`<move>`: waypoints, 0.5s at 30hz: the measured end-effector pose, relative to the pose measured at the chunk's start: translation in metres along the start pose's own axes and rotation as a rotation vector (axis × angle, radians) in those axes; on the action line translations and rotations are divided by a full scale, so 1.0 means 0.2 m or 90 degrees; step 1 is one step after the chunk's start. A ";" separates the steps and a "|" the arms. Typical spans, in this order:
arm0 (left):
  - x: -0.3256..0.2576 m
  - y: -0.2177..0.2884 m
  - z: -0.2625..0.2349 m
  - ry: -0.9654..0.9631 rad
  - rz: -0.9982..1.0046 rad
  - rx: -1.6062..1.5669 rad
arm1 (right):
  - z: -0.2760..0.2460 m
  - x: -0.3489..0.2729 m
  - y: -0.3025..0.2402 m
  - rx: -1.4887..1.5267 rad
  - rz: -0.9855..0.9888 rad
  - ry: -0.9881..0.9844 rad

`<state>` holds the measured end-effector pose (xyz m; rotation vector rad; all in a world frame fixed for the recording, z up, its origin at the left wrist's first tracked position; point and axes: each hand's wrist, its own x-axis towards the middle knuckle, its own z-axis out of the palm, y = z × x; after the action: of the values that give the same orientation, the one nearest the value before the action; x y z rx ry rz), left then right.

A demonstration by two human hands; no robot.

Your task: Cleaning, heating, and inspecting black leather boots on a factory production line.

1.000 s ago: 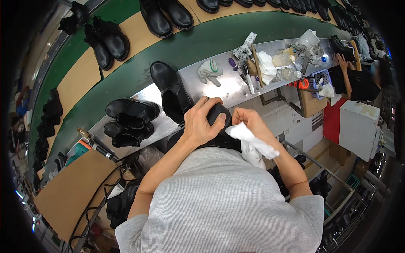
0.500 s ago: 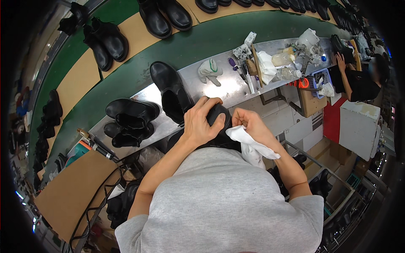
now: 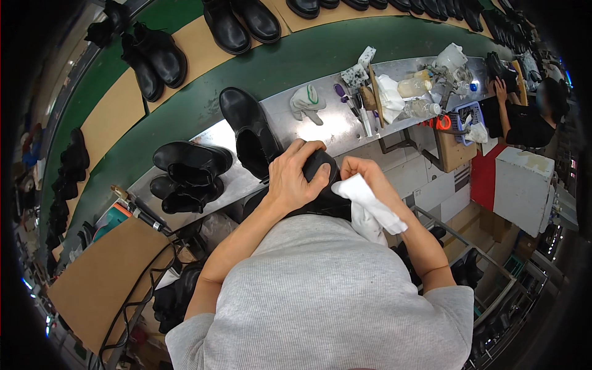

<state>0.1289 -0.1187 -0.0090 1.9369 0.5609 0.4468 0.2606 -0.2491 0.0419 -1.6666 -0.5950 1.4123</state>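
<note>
My left hand [image 3: 295,177] is wrapped over a black boot [image 3: 317,165] held close against my body, with the thumb and fingers around its toe. My right hand [image 3: 364,174] is beside the toe with its fingers closed on a white cloth [image 3: 370,203], whose loose end hangs down along the wrist. Whether the cloth touches the leather I cannot tell. Just beyond my left hand, another black boot [image 3: 250,132] lies on the metal bench top with its opening toward me. A pair of black boots [image 3: 192,161] lies further left on the bench.
On the metal bench are a whitish glove [image 3: 307,103], brushes [image 3: 368,98], a speckled sponge [image 3: 354,75] and plastic bottles [image 3: 422,109]. Behind runs a green conveyor belt [image 3: 296,58] carrying boots on brown card. A co-worker [image 3: 524,114] is at the far right. A brown board [image 3: 105,283] stands at lower left.
The white cloth's loose end has swung and folded differently beside my right wrist. My left hand keeps its hold on the boot, nearly unmoved.
</note>
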 end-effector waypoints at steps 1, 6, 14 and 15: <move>0.00 0.00 0.00 -0.004 -0.003 -0.001 | -0.01 0.00 -0.01 0.043 0.006 -0.009; 0.00 0.00 0.00 -0.002 0.003 0.002 | 0.04 -0.02 0.00 -0.158 -0.015 0.026; 0.00 0.00 0.00 -0.008 0.002 0.008 | -0.03 0.01 0.01 0.050 -0.003 -0.024; 0.00 0.00 0.00 -0.006 0.007 0.007 | -0.03 0.01 0.00 0.079 0.018 -0.039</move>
<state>0.1292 -0.1188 -0.0097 1.9524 0.5478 0.4425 0.2665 -0.2481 0.0412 -1.5449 -0.5088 1.4941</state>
